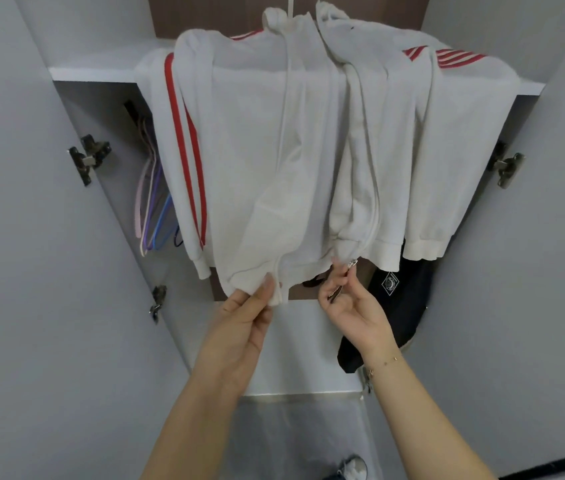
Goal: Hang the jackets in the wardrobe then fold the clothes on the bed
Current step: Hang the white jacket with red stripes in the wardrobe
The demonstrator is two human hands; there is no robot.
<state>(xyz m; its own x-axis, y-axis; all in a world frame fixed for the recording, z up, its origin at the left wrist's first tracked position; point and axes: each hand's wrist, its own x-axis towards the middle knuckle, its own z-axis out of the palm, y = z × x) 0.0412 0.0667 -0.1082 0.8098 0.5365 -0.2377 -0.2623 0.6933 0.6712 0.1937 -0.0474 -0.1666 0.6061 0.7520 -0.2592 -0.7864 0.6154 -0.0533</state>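
Observation:
A white zip jacket [267,140] with red sleeve stripes hangs on a hanger in the open wardrobe [94,69], its front unzipped. My left hand [243,327] grips the bottom hem of the jacket's left front panel between thumb and fingers. My right hand [350,306] pinches the metal zipper pull [352,264] at the bottom of the right front panel. The two panels' lower edges are a short way apart. The bed is out of view.
Several empty pastel hangers [151,206] hang at the wardrobe's left. A black garment [402,299] hangs behind at the lower right. Both white doors [14,237] stand open with metal hinges [87,157]. A shoe [353,467] shows on the floor.

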